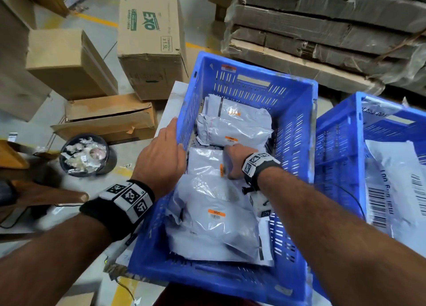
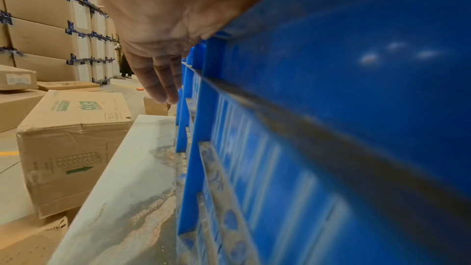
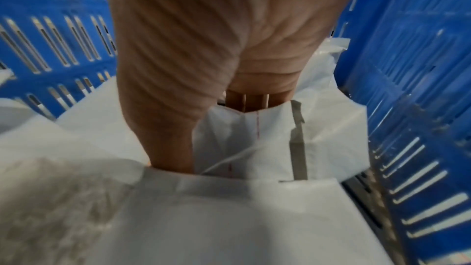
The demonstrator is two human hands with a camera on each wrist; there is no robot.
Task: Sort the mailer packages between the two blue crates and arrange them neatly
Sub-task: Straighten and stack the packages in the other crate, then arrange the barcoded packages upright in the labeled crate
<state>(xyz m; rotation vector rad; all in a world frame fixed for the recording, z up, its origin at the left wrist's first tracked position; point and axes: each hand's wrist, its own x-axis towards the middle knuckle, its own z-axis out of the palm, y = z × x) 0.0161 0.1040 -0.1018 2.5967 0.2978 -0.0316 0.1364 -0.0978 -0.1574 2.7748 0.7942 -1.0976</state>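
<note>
Two hands (image 1: 161, 153) (image 1: 232, 161) at one blue crate (image 1: 297, 121).

Your blue slotted plastic crate (image 1: 292, 126) holds grey-white plastic mailer packages (image 1: 216, 227) with orange labels; brown cardboard box (image 1: 149, 42) prints green; your wristbands (image 1: 126, 197) show black-white square markers.

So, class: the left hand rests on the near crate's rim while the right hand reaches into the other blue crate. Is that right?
Not quite. The head view shows the right hand among the mailers inside the same near crate whose rim the left hand rests on.
</note>
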